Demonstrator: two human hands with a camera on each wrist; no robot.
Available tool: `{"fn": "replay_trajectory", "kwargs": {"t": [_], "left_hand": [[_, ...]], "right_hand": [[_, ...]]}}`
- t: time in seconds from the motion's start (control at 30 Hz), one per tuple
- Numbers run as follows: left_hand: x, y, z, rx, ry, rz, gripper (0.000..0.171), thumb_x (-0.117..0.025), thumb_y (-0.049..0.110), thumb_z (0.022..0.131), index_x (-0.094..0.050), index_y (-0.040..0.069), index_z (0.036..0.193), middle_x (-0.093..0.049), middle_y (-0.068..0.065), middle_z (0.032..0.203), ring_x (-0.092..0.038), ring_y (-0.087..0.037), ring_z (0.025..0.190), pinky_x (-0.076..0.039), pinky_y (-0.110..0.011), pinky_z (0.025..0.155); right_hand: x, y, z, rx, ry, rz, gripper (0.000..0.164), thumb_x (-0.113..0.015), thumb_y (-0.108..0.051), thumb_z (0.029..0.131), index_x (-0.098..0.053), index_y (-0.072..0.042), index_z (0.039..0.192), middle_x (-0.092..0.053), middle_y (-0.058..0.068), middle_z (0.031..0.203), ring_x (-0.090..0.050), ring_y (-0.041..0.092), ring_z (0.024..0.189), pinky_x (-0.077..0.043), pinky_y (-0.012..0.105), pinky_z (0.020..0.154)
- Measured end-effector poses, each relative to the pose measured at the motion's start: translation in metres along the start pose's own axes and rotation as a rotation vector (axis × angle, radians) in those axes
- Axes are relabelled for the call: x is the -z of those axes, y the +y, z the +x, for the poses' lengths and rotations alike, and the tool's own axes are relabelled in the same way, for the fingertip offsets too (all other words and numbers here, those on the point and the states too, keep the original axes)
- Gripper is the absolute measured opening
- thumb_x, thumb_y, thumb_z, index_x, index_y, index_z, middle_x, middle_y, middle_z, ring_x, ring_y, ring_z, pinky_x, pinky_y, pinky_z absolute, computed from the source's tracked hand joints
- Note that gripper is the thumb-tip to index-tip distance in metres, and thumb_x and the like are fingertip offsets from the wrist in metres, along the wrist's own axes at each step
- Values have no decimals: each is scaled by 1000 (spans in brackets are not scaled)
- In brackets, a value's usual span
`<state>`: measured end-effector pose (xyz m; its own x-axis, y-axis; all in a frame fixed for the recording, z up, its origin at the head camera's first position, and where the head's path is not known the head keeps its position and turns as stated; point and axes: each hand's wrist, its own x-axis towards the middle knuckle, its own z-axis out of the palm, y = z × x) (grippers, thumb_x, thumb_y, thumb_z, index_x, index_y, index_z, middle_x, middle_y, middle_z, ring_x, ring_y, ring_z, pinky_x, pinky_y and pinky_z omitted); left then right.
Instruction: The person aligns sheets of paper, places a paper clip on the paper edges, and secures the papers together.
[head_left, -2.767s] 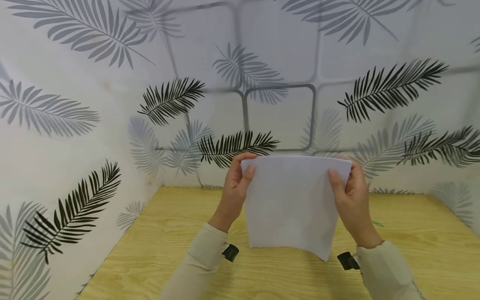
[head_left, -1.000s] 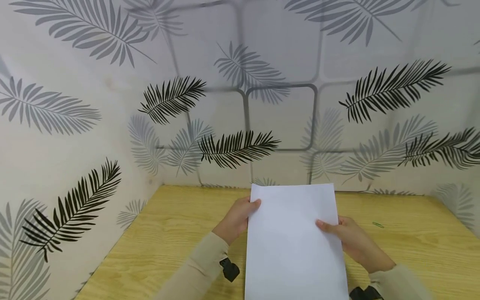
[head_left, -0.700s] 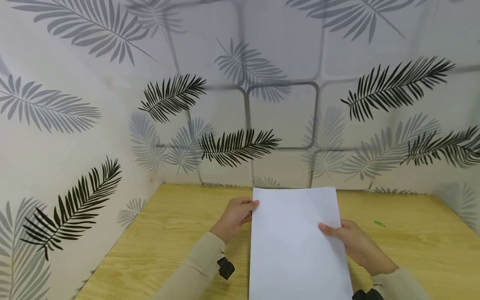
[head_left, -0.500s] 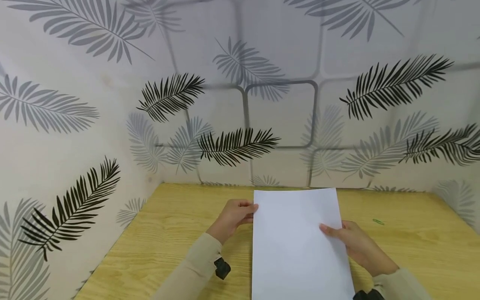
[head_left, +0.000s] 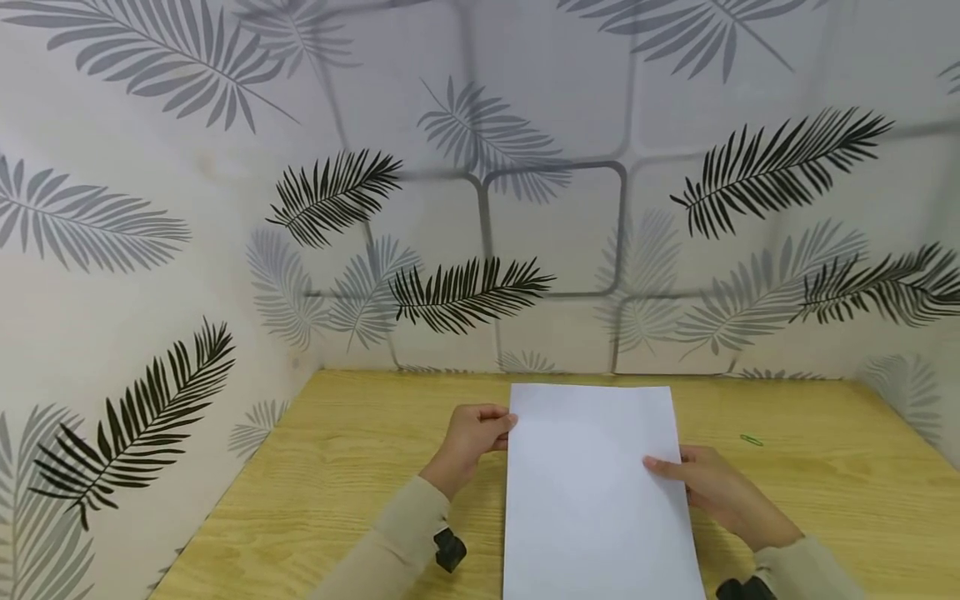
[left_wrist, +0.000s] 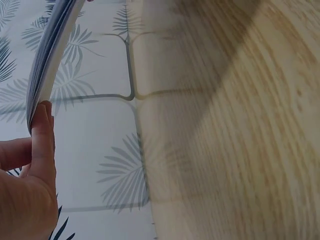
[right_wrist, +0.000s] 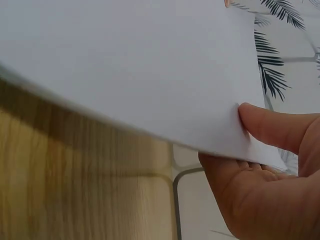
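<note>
A stack of white paper (head_left: 592, 492) slopes toward me above the table in the head view, its near end cut off by the frame. My left hand (head_left: 467, 442) pinches its left edge near the far corner. Lower on the opposite edge, my right hand (head_left: 723, 492) grips it, thumb on top and fingers underneath. The left wrist view shows the bent stack (left_wrist: 50, 55) edge-on, with several sheets layered, between thumb and fingers. In the right wrist view the thumb (right_wrist: 272, 125) presses the white top face; the fingertips are partly hidden below the paper.
A green paper clip (head_left: 751, 440) lies on the wood-grain table (head_left: 360, 483) to the right of the stack. Behind and to the left stand pale walls (head_left: 555, 108) with leaf patterns. Black wrist cameras (head_left: 450, 550) sit on both sleeves.
Earlier, both hands held the paper up by its far corners, higher in view. Since then it has come down and lengthened toward me, the right hand moving down its edge. Lately it shifts only slightly.
</note>
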<state>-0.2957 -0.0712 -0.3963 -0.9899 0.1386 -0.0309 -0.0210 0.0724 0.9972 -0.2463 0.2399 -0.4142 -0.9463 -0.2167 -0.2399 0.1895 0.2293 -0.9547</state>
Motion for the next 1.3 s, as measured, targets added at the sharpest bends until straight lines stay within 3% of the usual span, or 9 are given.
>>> {"fn": "replay_trajectory", "kwargs": {"t": [0.23,0.4,0.5,0.67,0.8,0.97,1.3], "left_hand": [[-1,-4,1,-2,29,-12,23,-64,4,92,-64,-11,109,-64,-10,89,-59,-12,71,-55,-40,80],[-2,-6,0,-12,32,-19,23,-64,4,91,-64,-11,109,-65,-10,88,-59,-11,70,-55,-38,77],[-1,-8,0,-8,30,-20,24,-65,5,91,-64,-10,110,-64,-9,88,-59,-11,70,-56,-35,74],[2,-12,-2,-9,28,-25,28,-65,7,92,-63,-11,113,-65,-9,90,-59,-11,71,-55,-34,74],[7,-13,-4,-22,42,-36,29,-64,6,92,-62,-12,114,-65,-9,90,-60,-11,71,-55,-32,72],[11,-15,-5,-24,49,-44,27,-65,6,92,-62,-12,112,-64,-6,85,-59,-10,69,-55,-29,68],[7,-15,-4,-12,39,-21,28,-64,7,92,-63,-11,114,-65,-9,88,-61,-11,73,-55,-31,72]], "right_hand": [[26,10,2,52,-23,22,40,-60,-16,96,-51,16,118,-66,1,93,-65,14,84,-55,32,76],[42,9,-1,130,7,-61,41,-57,-12,97,-50,23,117,-69,9,92,-68,16,81,-56,34,75],[54,7,-4,188,105,-216,38,-56,-11,98,-52,23,115,-70,17,94,-69,15,78,-56,33,72],[75,2,-6,257,357,-569,31,-54,-11,98,-60,17,111,-69,23,93,-66,21,76,-54,36,66],[87,0,0,293,496,-707,28,-53,-7,97,-62,17,107,-67,27,93,-64,35,77,-51,43,63],[98,3,13,265,518,-734,27,-52,-5,96,-63,18,105,-64,32,96,-61,42,81,-50,47,63],[118,16,32,79,448,-714,25,-56,-6,92,-65,16,100,-65,30,94,-60,45,85,-50,48,69]]}}
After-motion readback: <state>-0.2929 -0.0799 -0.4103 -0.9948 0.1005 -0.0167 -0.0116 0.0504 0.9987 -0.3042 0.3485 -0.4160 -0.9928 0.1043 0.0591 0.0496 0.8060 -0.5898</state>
